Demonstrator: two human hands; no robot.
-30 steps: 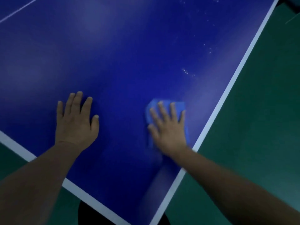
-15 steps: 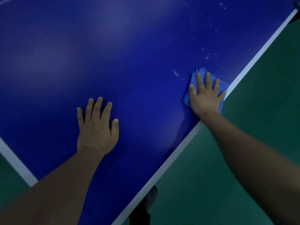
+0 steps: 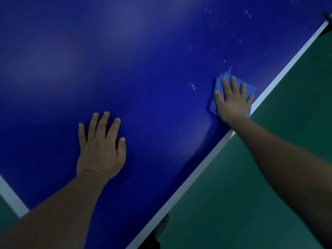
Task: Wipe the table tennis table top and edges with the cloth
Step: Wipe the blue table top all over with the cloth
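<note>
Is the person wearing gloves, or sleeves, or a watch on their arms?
No. The left hand and right hand are bare, with no gloves or rings showing. Both forearms are bare too: no sleeves, watch or bracelet in view. Each hand shows four fingers and a thumb.

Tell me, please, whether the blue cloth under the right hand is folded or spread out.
Folded: the blue cloth forms a compact pad under the right hand, with layered edges showing at its far corner.

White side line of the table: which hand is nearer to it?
Right. The right hand presses the cloth beside the white side line; the left hand lies flat farther in.
</note>
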